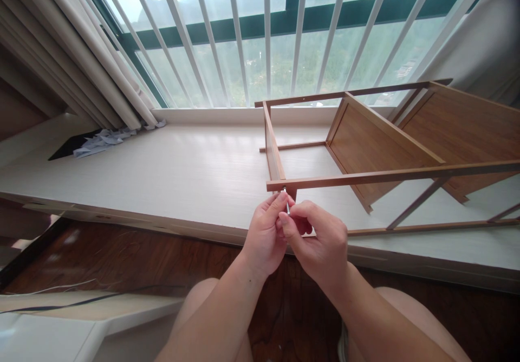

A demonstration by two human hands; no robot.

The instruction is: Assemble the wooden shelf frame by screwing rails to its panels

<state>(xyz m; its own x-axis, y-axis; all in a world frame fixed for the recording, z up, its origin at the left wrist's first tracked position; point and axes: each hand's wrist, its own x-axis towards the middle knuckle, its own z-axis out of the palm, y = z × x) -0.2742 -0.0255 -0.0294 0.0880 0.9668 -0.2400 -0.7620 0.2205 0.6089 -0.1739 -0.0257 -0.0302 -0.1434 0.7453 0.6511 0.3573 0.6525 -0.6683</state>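
Slim metal piece [286, 204] – whether a screw or a small key cannot be told – is shown at the near corner of a wooden rack [365, 178], where its upper end meets the underside of the front rail. It is pinched from both sides: the left hand [266, 237] is closed on it with thumb and forefinger close under the rail, and the right hand [320, 243] is closed on its lower part with the fingertips, the remaining fingers being curled into the palm. The two hands are pressed against each other around the piece. The rack is laid on its side on a pale window ledge [182, 172], with its thin rails pointed toward the viewer and its two flat panels [459, 126] set farther back and to the right, near the glass. A short upright board [273, 150] is joined to the front rail just above the hands. Behind the ledge a window with white slanted bars [227, 37] is seen, through which green hills are visible. Pleated light curtains [81, 53] are hung at the left, and a small heap of crumpled pale material [105, 140] is lodged at their foot on the ledge. Below the ledge a dark wooden floor [122, 259] is exposed – a thin cable [60, 291] is run across it toward a white surface [49, 329] in the lower left corner. The person's bare forearms and knees are shown at the bottom edge.
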